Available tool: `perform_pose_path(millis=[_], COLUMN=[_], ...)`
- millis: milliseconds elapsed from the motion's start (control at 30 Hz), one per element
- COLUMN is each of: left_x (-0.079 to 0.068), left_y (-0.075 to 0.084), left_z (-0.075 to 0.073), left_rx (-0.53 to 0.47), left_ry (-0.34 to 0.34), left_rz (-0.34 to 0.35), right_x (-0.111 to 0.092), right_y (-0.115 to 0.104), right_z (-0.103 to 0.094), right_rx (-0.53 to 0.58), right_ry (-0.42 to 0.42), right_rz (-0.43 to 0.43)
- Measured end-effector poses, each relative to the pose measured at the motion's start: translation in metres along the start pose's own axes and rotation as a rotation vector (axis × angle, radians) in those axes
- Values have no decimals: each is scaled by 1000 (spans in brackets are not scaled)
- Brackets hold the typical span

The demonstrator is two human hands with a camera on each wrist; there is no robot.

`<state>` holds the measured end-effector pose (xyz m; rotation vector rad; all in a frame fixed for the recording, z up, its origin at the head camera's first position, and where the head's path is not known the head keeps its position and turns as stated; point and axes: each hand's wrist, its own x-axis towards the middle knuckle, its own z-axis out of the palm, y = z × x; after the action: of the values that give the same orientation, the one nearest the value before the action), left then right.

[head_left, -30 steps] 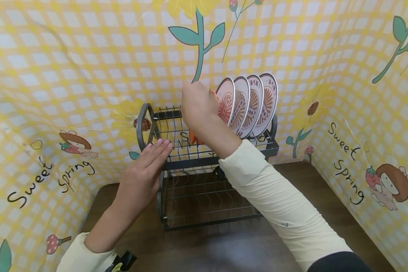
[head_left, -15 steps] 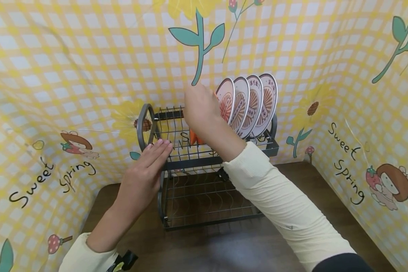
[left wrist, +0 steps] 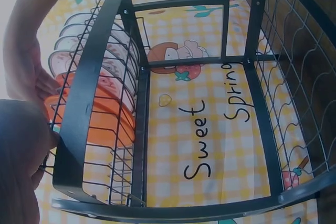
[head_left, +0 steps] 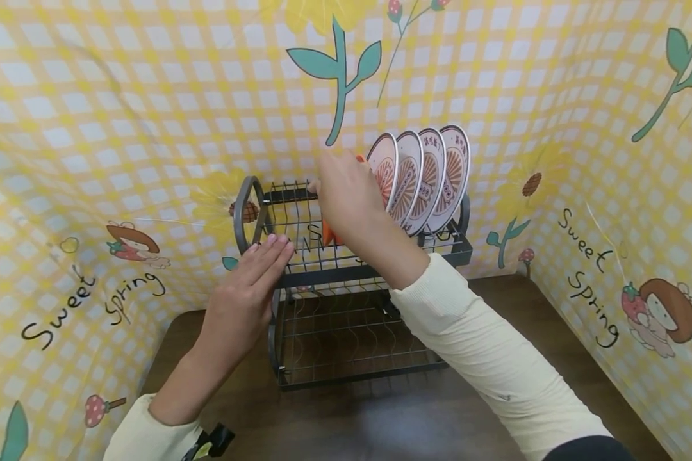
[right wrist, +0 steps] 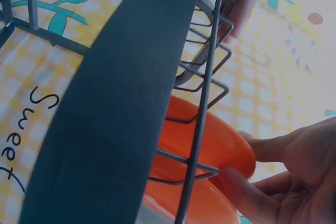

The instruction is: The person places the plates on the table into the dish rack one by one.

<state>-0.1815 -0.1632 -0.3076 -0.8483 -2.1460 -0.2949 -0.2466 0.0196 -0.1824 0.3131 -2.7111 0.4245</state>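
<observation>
A two-tier dark metal dish rack (head_left: 323,276) holds several patterned plates (head_left: 452,179) upright at the right of its upper tier. Left of them stand orange plates (left wrist: 100,116), mostly hidden by my right hand (head_left: 352,198) in the head view. That hand pinches the rim of the outer orange plate (right wrist: 210,135), thumb on one face and fingers on the other, where a second orange plate (right wrist: 220,208) leans close by. My left hand (head_left: 248,291), fingers straight, rests on the upper tier's front left corner.
The lower wire tier (head_left: 352,339) holds no dishes. Beneath the rack is a dark wooden table (head_left: 369,422). Yellow checked cloth (head_left: 167,109) rises behind it and at both sides.
My right hand has shifted slightly right and down along the upper tier, and its thumb now shows at the left. The left hand and the patterned plates stay put.
</observation>
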Motion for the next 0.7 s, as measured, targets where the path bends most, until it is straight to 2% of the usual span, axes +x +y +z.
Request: perform_pose_path(millis=[133, 200, 300, 367, 433, 533, 633, 700], left_x=[-5, -8, -12, -15, -19, -26, -36, -43], left_y=[2, 3, 2, -1, -8, -19, -33, -47], left_z=[1, 0, -4, -8, -14, -21, -23, -22], left_rx=[17, 2, -18, -17, -12, 10, 43, 85], left_ry=[22, 71, 185, 252, 290, 292, 225, 145], left_rz=[17, 14, -19, -68, -127, -206, -266, -267], right_x=[-18, -31, -51, -63, -74, -86, -90, -90], right_y=[2, 6, 19, 33, 50, 83, 120, 149], right_z=[-3, -7, -15, -21, -28, -38, -47, -52], right_rx=[-50, -72, -22, 21, 93, 168, 197, 176], right_ry=[41, 113, 291, 426, 531, 621, 652, 644], right_rz=[-4, -15, -38, -65, -63, -7, 82, 164])
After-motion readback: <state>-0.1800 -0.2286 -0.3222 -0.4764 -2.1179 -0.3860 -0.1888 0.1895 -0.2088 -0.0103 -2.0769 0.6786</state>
